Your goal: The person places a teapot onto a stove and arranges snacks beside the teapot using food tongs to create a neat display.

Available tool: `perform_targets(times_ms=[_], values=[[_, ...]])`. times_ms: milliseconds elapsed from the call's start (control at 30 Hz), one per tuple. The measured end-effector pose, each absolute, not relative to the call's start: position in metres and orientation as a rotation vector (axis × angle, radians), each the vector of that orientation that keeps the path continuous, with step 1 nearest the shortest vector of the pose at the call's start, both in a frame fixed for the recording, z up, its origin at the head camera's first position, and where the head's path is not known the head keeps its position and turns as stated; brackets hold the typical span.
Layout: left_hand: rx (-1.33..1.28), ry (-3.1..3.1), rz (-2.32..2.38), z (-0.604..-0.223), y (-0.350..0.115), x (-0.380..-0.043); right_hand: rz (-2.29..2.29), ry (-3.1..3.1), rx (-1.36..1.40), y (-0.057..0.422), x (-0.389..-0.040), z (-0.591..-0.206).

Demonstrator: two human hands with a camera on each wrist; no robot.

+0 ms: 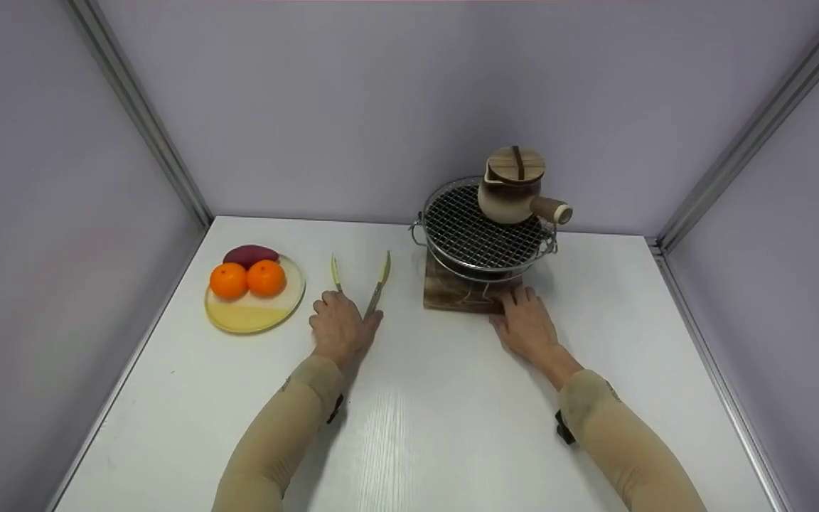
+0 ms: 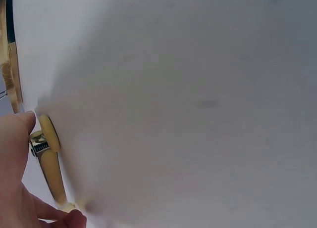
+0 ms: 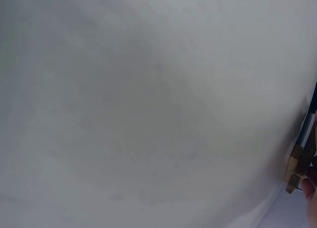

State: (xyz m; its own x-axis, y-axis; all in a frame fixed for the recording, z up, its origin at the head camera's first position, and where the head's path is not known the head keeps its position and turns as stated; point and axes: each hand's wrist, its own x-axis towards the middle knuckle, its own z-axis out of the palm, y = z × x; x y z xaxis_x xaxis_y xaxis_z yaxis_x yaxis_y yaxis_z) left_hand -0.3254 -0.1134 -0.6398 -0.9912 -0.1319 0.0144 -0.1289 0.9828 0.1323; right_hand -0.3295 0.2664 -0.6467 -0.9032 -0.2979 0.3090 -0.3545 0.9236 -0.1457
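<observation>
My left hand (image 1: pixel 338 327) is over the near end of a pair of tongs (image 1: pixel 379 288), thumb on one side and curled fingers on the other. The tongs' yellow-tipped arms spread apart, pointing away from me. In the left wrist view, the thumb and fingers lie around the tongs' yellowish arm (image 2: pixel 51 173) with its metal part. My right hand (image 1: pixel 527 327) grips the front right corner of a wooden board (image 1: pixel 445 291); part of that corner is hidden by the fingers. On this board stands a round grill (image 1: pixel 470 235) with a black mesh top and wire side handles.
A brown and cream teapot (image 1: pixel 505 206) with a wooden lid and side handle sits on the grill. At left, a plate (image 1: pixel 249 320) holds two oranges (image 1: pixel 266 278) and a purple sweet potato (image 1: pixel 249 254). Pale walls enclose the white table (image 1: pixel 416 427) at back and sides.
</observation>
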Motion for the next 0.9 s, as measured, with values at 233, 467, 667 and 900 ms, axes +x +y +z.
perform_targets(times_ms=[233, 467, 667, 900], values=[[0.226, -3.119, -0.253, -0.6397, -0.1111, -0.3277, 0.266, -2.794, 0.497, 0.2664, -0.3297, -0.6476], [0.259, -3.116, -0.350, -0.6404, -0.1109, -0.3279, 0.302, -2.778, 0.503, 0.2651, -0.3282, -0.6446], [0.266, -3.119, -0.443, -0.6398, -0.1111, -0.3301, 0.314, -2.800, 0.484, 0.2643, -0.3283, -0.6444], [0.246, -3.104, -0.518, -0.6430, -0.1116, -0.3325, 0.311, -2.828, 0.464, 0.2635, -0.3273, -0.6436]])
